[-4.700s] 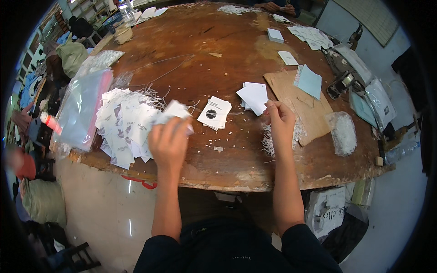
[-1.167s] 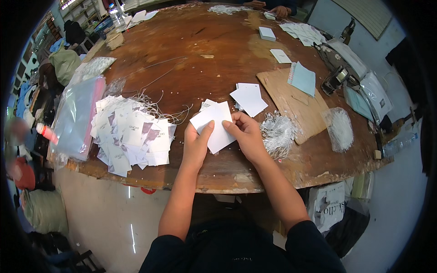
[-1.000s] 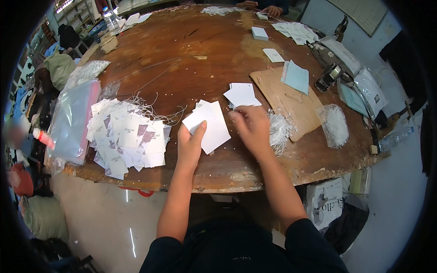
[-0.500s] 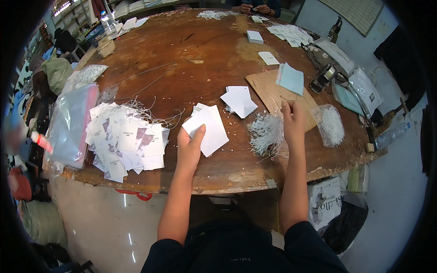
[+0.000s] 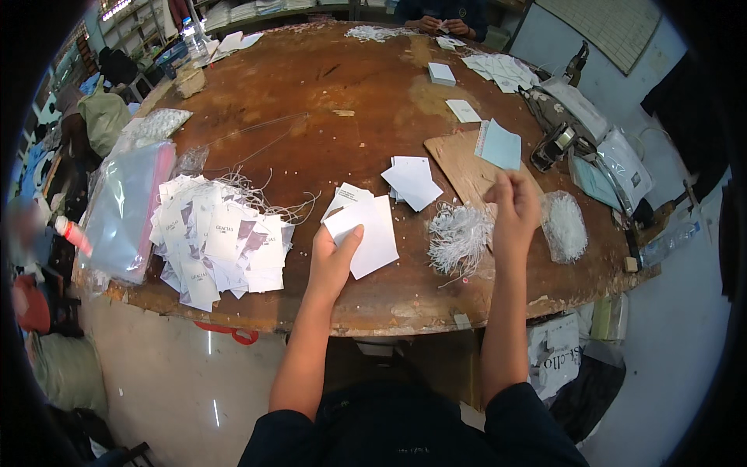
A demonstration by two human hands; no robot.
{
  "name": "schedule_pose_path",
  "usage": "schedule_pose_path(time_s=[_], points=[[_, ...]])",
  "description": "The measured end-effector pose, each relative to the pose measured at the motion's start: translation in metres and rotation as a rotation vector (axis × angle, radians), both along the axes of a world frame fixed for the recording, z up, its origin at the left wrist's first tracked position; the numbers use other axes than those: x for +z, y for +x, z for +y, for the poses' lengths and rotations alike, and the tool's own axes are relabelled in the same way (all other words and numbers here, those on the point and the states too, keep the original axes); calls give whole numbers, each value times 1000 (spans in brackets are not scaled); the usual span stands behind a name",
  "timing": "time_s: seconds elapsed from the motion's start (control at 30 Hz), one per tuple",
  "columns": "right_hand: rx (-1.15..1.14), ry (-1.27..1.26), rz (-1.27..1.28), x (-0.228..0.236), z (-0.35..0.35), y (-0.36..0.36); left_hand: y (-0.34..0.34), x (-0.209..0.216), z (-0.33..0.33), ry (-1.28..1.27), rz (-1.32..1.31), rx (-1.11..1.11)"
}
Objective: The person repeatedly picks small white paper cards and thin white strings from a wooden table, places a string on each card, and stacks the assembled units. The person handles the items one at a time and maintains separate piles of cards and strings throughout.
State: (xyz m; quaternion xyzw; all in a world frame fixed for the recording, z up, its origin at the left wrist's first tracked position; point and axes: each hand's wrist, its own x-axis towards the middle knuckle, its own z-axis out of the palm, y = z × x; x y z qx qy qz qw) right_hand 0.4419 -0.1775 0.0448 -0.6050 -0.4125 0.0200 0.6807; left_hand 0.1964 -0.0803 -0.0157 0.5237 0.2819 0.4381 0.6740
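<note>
My left hand (image 5: 332,263) is closed on a few white card tags (image 5: 377,237), fanned out with the thumb on top, above the table's near side. My right hand (image 5: 515,206) is raised with its fingers pinched together, over the edge of a thin brown board (image 5: 450,158). Whatever the fingers hold, if anything, is too small to make out. Left of that wrist lies a loose bunch of white strings (image 5: 456,243). A small stack of white tags (image 5: 412,184) sits beyond, between both hands. Left of my left hand spreads a heap of strung white tags (image 5: 224,237).
Clear plastic sleeves (image 5: 124,214) lie at the table's left edge. A clear bag of white bits (image 5: 566,227) is right of my right hand. A light-blue notepad (image 5: 499,145) rests on the board. Across the table (image 5: 311,101), another person's hands (image 5: 442,25) work near loose tags.
My right hand has moved rightward and slightly nearer, away from the string bunch. My left hand still grips the tags, and the whole view has shifted slightly.
</note>
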Motion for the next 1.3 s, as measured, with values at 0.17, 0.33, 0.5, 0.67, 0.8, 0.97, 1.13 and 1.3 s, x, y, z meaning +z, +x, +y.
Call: schedule_pose_path(time_s=[0.17,0.33,0.5,0.67,0.8,0.97,1.13,1.3], points=[[461,-201,438,-4,29,-49,-2,6,-6,-43,-48,-213],[888,-134,678,-18,44,-69,-3,8,-8,-39,-111,-270],[909,-26,795,-27,53,-56,-6,0,-8,-9,-33,-385],[739,272,1001,-19,66,-27,-6,1,-8,16,10,-342],[656,87,831,-26,61,-36,0,12,-7,106,-88,-239],[927,-95,815,-35,54,-66,3,16,-10,162,-78,-269],[877,36,913,-39,58,-58,-6,6,-6,70,56,-441],[639,417,1035,-45,61,-33,3,2,-6,320,86,-275]])
